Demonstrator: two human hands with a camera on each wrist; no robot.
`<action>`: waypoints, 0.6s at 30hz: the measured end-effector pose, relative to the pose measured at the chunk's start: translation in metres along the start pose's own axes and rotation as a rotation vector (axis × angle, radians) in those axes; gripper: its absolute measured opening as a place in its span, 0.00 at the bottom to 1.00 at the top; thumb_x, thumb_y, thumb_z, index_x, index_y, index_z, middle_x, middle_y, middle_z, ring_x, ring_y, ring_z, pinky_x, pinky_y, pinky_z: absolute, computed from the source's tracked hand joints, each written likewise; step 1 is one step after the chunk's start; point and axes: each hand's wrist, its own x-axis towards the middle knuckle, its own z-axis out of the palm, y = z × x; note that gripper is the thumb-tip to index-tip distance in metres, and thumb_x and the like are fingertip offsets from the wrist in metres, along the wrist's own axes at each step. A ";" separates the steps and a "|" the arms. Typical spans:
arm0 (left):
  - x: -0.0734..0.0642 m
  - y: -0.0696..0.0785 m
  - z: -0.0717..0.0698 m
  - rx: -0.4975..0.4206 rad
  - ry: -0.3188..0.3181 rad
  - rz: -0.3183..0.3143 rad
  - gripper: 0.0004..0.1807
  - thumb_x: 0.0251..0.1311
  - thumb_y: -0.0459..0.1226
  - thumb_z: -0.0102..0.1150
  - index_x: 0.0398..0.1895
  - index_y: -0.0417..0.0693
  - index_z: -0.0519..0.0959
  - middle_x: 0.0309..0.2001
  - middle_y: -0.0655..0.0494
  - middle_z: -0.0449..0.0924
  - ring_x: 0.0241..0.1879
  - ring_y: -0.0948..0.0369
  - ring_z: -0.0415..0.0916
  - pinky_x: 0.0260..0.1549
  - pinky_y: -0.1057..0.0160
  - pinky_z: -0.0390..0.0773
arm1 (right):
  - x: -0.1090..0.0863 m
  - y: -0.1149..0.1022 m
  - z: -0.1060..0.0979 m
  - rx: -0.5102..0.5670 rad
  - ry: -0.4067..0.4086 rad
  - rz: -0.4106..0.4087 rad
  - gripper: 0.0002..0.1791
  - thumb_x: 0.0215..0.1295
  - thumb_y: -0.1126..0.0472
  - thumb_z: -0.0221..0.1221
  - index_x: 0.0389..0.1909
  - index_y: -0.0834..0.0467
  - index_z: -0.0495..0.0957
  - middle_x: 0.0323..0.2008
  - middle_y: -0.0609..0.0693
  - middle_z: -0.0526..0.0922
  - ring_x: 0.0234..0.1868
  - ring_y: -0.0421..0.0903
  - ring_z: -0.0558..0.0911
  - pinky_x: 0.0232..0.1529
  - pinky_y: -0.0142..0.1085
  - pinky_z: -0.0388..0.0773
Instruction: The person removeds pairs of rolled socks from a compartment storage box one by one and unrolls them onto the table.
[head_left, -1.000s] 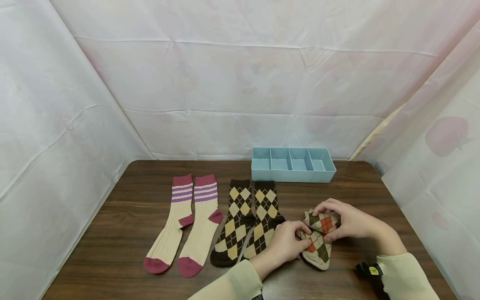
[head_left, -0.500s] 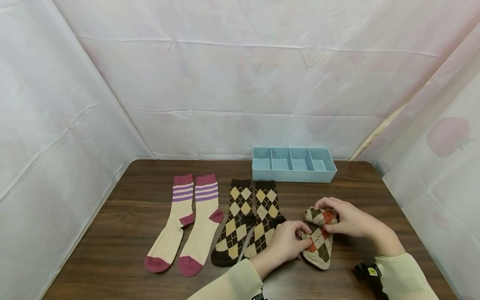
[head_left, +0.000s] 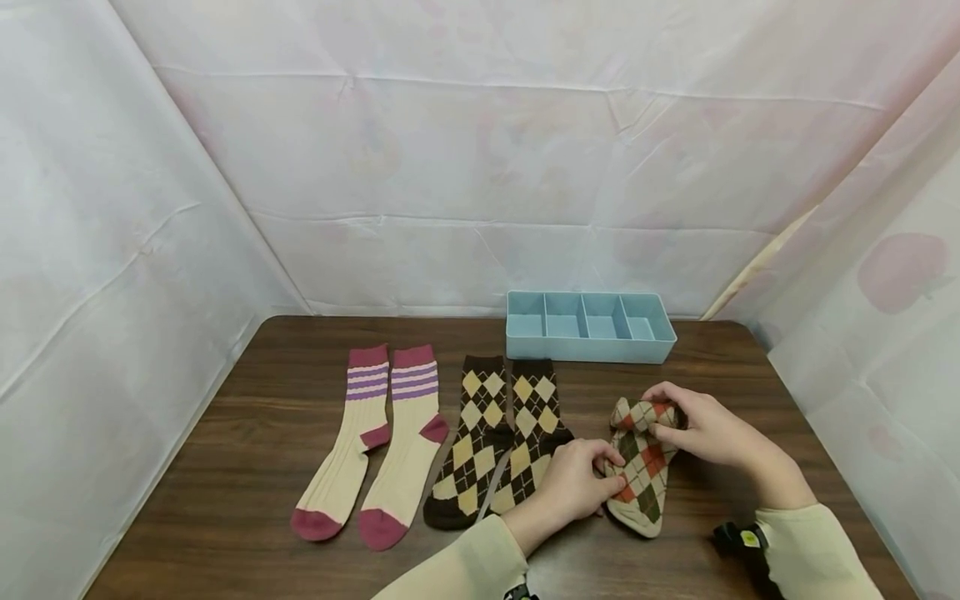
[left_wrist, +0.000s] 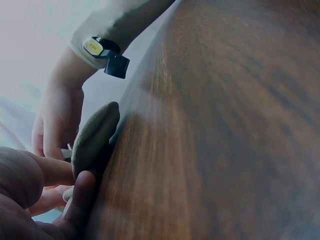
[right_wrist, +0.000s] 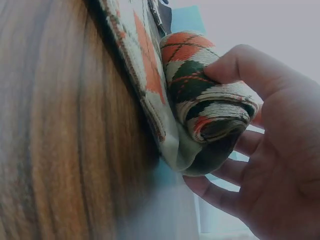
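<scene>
A beige argyle sock [head_left: 642, 479] with orange and green diamonds lies at the right of the table, its toe toward me and its far end rolled up. My right hand [head_left: 705, 427] holds the roll; in the right wrist view, the thumb lies on the coiled fabric [right_wrist: 192, 82] with fingers bent around its other side. At the sock's left edge, my left hand [head_left: 576, 481] pinches the fabric between thumb and fingers. The left wrist view shows the toe part [left_wrist: 95, 137] sticking up beside those fingers. Whether one sock or a stacked pair is rolled, I cannot tell.
Two brown-and-yellow argyle socks [head_left: 468, 450] lie flat left of my left hand, which partly covers the nearer one. Further left are two cream socks [head_left: 341, 454] with maroon toes and purple stripes. A light blue divided box [head_left: 591, 348] stands at the back edge.
The roll has moved away from me under my right hand and looks smaller. More of the sock now lies flat. My left hand has stayed nearly still.
</scene>
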 end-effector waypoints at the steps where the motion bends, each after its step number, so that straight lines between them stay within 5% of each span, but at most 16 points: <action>1: 0.000 0.000 0.000 0.004 0.001 0.001 0.08 0.66 0.35 0.77 0.45 0.54 0.90 0.28 0.69 0.76 0.14 0.69 0.74 0.22 0.70 0.78 | 0.000 0.000 0.000 0.000 0.012 0.010 0.22 0.76 0.59 0.70 0.65 0.53 0.76 0.52 0.46 0.85 0.36 0.34 0.78 0.36 0.37 0.77; 10: 0.001 -0.001 0.002 -0.025 -0.010 -0.024 0.08 0.67 0.34 0.77 0.45 0.55 0.89 0.27 0.67 0.76 0.12 0.69 0.75 0.17 0.68 0.79 | 0.003 0.003 0.003 -0.056 0.125 -0.046 0.25 0.75 0.62 0.71 0.67 0.53 0.74 0.57 0.51 0.84 0.50 0.49 0.85 0.40 0.43 0.81; 18: 0.001 -0.001 0.003 -0.026 0.002 -0.026 0.08 0.66 0.34 0.77 0.45 0.55 0.89 0.28 0.68 0.76 0.11 0.69 0.74 0.14 0.68 0.78 | 0.004 0.009 0.006 -0.112 0.180 -0.129 0.21 0.71 0.67 0.72 0.60 0.48 0.80 0.54 0.45 0.83 0.45 0.39 0.78 0.41 0.42 0.79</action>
